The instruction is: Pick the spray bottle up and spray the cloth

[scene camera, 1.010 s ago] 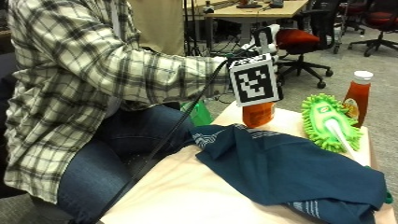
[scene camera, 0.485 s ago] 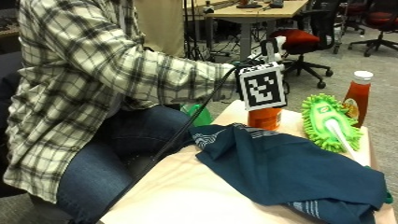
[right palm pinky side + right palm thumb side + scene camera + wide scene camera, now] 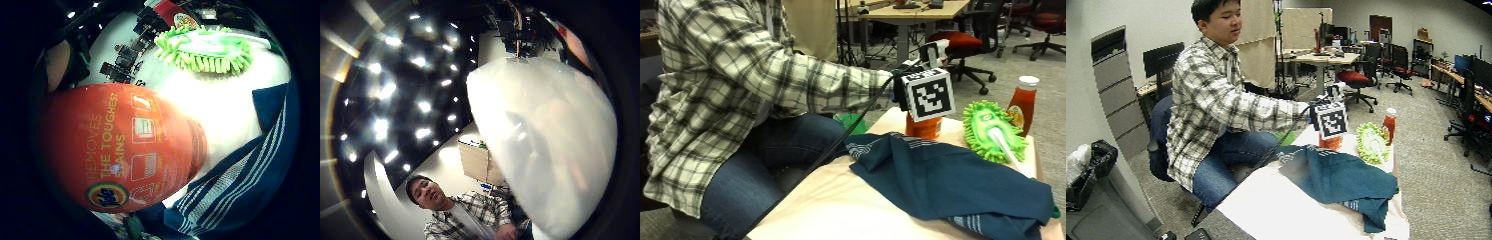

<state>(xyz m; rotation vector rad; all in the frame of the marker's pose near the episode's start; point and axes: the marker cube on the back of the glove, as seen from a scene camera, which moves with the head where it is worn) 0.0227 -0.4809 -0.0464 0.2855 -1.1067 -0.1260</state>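
Observation:
An orange spray bottle (image 3: 923,127) with a white spray head stands on the table at the far edge of the dark blue cloth (image 3: 953,180). My gloved right hand (image 3: 898,97) is at the bottle's neck and upper body, its fingers mostly hidden. The orange label (image 3: 120,150) fills the little finger side palm view, with the striped cloth (image 3: 250,175) just beyond it. In the thumb side palm view the white spray head (image 3: 545,140) looms close. The cloth (image 3: 1339,175) lies crumpled across the table's far half.
A green fluffy duster (image 3: 993,130) lies beside the bottle, and a ketchup bottle (image 3: 1023,102) stands behind it at the table's corner. Bare tabletop (image 3: 840,205) shows in front of the cloth. A green object (image 3: 852,122) sits low beside the person's knee.
The arm has reached a little further forward and lower onto the bottle. Bottle, cloth and duster stay where they were.

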